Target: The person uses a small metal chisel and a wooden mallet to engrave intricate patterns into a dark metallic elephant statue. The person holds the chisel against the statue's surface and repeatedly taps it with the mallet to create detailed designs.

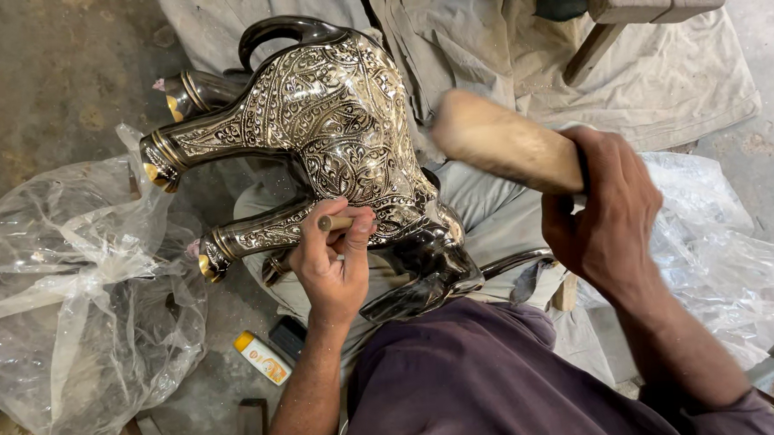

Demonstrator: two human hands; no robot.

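Note:
An engraved dark metal animal figure (330, 115) lies on its side across my lap, legs pointing left, covered in silver floral pattern. My left hand (335, 254) pinches a small chisel (333, 222) against the figure's lower flank, near a leg. My right hand (602, 208) grips a thick wooden mallet (501, 143), raised above the figure and blurred. The figure's head end (433, 268) rests near my waist.
Crumpled clear plastic sheeting (77, 283) lies on the floor at left, more plastic (728, 255) at right. A small orange-capped bottle (261, 357) and a dark block (288, 335) lie by my left forearm. Grey cloth (659, 75) and a wooden stool leg (593, 47) sit behind.

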